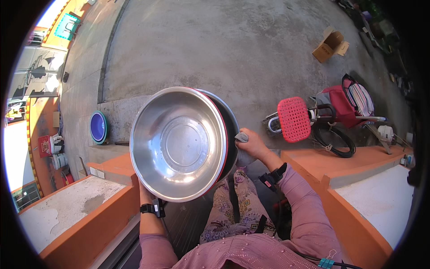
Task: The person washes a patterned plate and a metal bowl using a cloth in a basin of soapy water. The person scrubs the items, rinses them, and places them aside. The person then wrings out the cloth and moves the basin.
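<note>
A large shiny metal basin is held up in front of me, its hollow side towards the camera. Behind its right edge another basin shows, dark inside with a pale metal rim. My right hand is closed around a grey cloth beside the rear basin's right rim. The basins cover my left hand; only its wrist and forearm show below the front basin's lower left edge, so its grip is hidden.
Orange-edged low walls flank me on both sides. A red perforated stool seat, a red bag and a coiled black hose lie right. An open cardboard box stands farther off. At left is a blue basin.
</note>
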Available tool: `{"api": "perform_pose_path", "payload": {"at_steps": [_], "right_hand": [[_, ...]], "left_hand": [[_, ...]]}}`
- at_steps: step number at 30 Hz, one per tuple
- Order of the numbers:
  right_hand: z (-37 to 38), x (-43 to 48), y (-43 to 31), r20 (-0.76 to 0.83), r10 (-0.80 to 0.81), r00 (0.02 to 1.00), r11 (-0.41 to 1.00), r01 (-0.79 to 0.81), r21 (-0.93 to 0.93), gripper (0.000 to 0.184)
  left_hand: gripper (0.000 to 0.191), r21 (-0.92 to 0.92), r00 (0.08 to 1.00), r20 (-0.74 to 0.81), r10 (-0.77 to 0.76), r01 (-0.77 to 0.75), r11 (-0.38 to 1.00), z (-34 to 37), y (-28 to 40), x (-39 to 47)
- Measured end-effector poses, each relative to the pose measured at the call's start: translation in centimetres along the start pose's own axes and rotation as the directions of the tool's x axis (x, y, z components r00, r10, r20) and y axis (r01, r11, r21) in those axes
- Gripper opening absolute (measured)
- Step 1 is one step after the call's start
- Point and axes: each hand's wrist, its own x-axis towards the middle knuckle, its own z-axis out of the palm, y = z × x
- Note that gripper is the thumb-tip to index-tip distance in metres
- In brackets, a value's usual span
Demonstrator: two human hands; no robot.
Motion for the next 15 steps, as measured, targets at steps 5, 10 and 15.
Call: {"api": "perform_pose_path", "payload": {"at_steps": [5, 10, 15], "right_hand": [[5.2, 4.3, 4.5, 0.024, -0.038, 0.999, 0.998, 0.040, -0.049, 0.024], [7.3, 6.2, 7.0, 0.034, -0.026, 0.999, 1.000, 0.027, -0.015, 0.025], [6.9, 8.4, 8.6, 0.016, -0.044, 0.999, 0.998, 0.045, -0.046, 0.026]], "left_hand": [[0.057, 0.040, 0.996, -0.088, 0.024, -0.020, 0.999, -5.9, -1.2, 5.2], [0.055, 0.102, 0.990, -0.138, -0.006, 0.020, 0.995, -7.2, -1.2, 7.3], [0.054, 0.155, 0.993, -0.108, -0.050, 0.066, 0.986, -4.9, -1.6, 11.0]]}}
